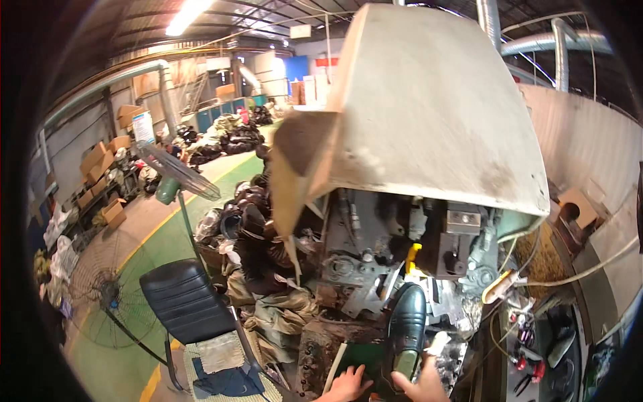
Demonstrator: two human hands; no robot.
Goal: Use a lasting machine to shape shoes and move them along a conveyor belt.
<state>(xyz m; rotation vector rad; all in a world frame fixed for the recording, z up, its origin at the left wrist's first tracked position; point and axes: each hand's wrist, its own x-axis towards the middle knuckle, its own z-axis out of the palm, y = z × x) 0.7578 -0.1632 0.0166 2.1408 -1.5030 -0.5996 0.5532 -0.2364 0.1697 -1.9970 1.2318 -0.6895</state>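
Observation:
A black leather shoe (407, 313) points away from me, under the machine's working parts. A green shoe last (405, 362) shows in its heel opening. My right hand (426, 383) is at the heel end, thumb by the last and a finger stretched upward; whether it touches the shoe I cannot tell. A white covering or wrap (439, 343) shows at that raised finger. To the left, my left hand (351, 384) has its fingers spread, beside a dark green panel (365, 362) with a pale edge. Nothing shows in the left hand.
The machine's large pale hood (442, 100) rises ahead. A black chair (181, 295) and a floor fan (110, 295) stand left. Piled shoes (251, 221) and sacking lie beside the machine. Red-handled pliers (536, 372) and a cabled yellow-and-white handheld piece (499, 287) are right.

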